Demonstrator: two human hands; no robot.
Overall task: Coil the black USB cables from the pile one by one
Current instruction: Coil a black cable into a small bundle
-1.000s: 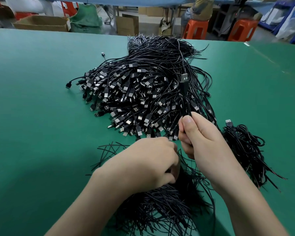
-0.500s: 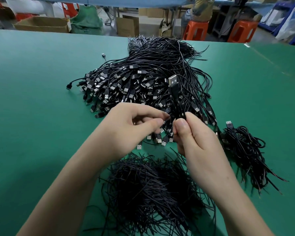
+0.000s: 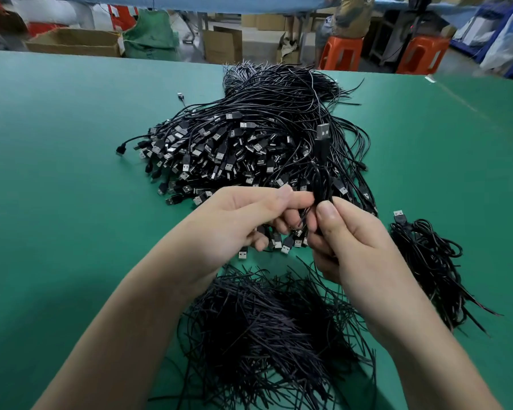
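Observation:
A large pile of black USB cables (image 3: pixel 249 149) lies mid-table, with the plugs fanned toward me. My right hand (image 3: pixel 347 241) grips one folded black cable (image 3: pixel 322 179) upright; its silver plug (image 3: pixel 323 131) sticks up above my thumb. My left hand (image 3: pixel 240 220) is just left of it, thumb and forefinger pinched at the bundle. They seem to hold a thin black tie (image 3: pixel 304 217), most of it hidden by the fingers.
A heap of thin black ties (image 3: pixel 267 329) lies on the green table (image 3: pixel 57 173) right below my hands. Several coiled cables (image 3: pixel 427 261) are stacked at the right. Orange stools (image 3: pixel 341 51) and cardboard boxes (image 3: pixel 74 42) stand beyond the far edge.
My left hand rose from the heap of ties and came up to the cable in my right hand, fingers now pinched beside it. My right hand kept its grip on the cable throughout.

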